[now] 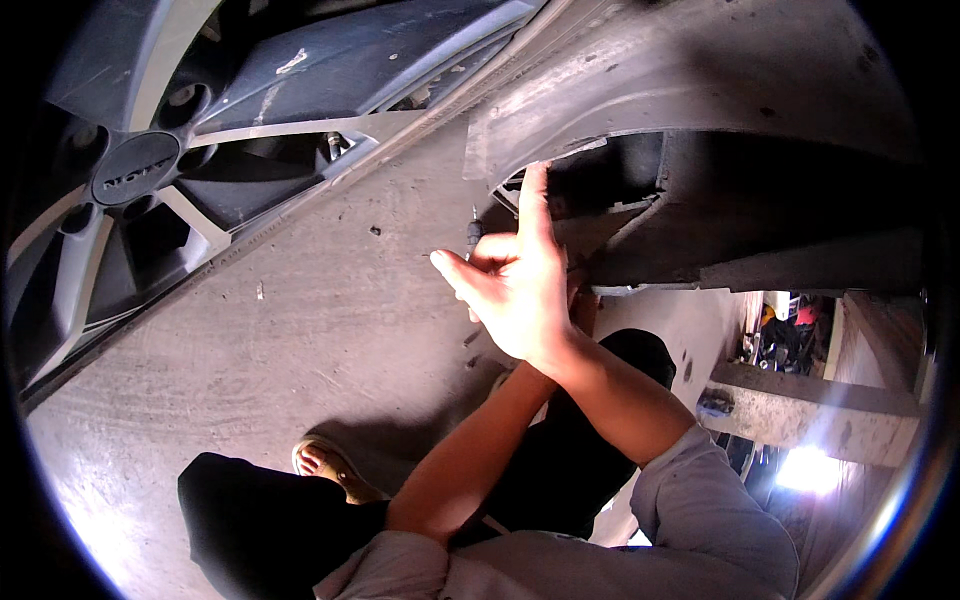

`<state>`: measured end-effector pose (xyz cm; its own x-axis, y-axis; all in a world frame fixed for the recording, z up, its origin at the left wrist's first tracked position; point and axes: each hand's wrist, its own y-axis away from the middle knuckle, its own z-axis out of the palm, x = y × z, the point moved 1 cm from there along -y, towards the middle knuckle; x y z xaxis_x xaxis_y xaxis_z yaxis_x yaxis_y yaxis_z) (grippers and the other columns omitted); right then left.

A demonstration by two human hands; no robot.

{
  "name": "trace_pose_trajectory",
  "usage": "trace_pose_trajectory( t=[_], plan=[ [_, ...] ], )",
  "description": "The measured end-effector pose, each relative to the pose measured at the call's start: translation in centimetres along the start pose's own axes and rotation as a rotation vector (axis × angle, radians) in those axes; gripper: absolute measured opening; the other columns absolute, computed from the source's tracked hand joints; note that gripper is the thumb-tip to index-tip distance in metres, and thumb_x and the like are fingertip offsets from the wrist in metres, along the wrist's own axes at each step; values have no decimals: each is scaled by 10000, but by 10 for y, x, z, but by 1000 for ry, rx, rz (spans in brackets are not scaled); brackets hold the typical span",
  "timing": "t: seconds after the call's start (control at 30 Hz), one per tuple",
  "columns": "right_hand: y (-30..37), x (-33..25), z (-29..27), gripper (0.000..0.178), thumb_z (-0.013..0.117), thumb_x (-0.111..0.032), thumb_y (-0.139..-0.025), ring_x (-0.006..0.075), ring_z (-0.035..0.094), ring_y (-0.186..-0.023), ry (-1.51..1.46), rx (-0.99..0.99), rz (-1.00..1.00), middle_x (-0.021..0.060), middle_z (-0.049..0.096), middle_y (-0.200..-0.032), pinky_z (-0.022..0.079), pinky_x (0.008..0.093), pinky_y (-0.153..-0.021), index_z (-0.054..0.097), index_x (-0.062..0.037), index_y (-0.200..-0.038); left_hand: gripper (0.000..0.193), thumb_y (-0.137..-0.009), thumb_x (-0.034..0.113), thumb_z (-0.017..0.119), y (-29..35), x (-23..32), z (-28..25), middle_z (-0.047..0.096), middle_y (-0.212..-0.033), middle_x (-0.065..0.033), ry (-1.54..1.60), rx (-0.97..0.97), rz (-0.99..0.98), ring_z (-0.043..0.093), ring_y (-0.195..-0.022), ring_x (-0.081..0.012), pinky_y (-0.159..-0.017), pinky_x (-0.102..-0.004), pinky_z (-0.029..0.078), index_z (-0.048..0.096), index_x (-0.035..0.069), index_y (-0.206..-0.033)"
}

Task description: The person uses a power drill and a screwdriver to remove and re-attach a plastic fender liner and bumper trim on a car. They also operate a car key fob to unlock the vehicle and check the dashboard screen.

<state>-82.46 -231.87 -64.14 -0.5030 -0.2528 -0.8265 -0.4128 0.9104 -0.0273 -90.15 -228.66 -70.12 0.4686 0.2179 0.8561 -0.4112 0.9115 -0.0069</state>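
Note:
My right hand (525,285) is raised under the edge of a grey curved car body panel (560,95). Its index finger stretches up to the panel's lower lip, by an opening (610,180); the thumb points out to the left. The other fingers are curled, and a small dark tool with a thin metal tip (475,232) sticks up from them, its lower part hidden. My left forearm (475,445) crosses beneath the right wrist. My left hand is mostly hidden behind the right hand, under the panel's dark underside, so its fingers do not show.
A tyre and spoked alloy wheel (135,170) fill the upper left. Below me is a stained grey floor (250,330), with my sandalled foot (335,468) on it. To the right stand a pale beam (820,415), a bright lamp (808,470) and cluttered items (790,335).

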Motion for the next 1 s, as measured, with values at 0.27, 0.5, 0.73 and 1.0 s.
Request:
trace_pose_trajectory(
  t=[0.27,0.5,0.73,1.0],
  plan=[
    [-1,-6,-5,1169,768,-2,-844,83,530,-417,90,-13,26,38,601,-543,451,251,-409,-152,-15,-1564,692,-731,205,823,5,0,2,544,-814,14,0,-18,-9,474,-681,-91,-603,-246,367,584,24,-1355],
    [-7,-10,-1,1208,780,-28,-838,89,536,-414,148,-8,38,37,607,-542,463,263,-418,-191,-33,-1555,743,-703,205,847,7,0,2,530,-815,22,-2,-25,-10,457,-679,-86,-603,-241,354,569,15,-1365],
    [-10,-16,-3,1185,759,-77,-831,245,698,-567,201,-65,112,139,680,-634,547,310,-603,-190,46,-1529,795,-674,206,870,6,0,0,516,-816,29,4,-26,-10,439,-677,-82,-603,-237,341,553,5,-1375],
    [-6,-4,-3,1230,781,-35,-839,107,552,-417,191,-15,-14,49,620,-552,483,270,-432,-228,-38,-1542,856,-642,206,898,-9,-7,0,500,-817,37,18,-26,6,420,-674,-76,-602,-231,326,535,-6,-1387]
  ],
)
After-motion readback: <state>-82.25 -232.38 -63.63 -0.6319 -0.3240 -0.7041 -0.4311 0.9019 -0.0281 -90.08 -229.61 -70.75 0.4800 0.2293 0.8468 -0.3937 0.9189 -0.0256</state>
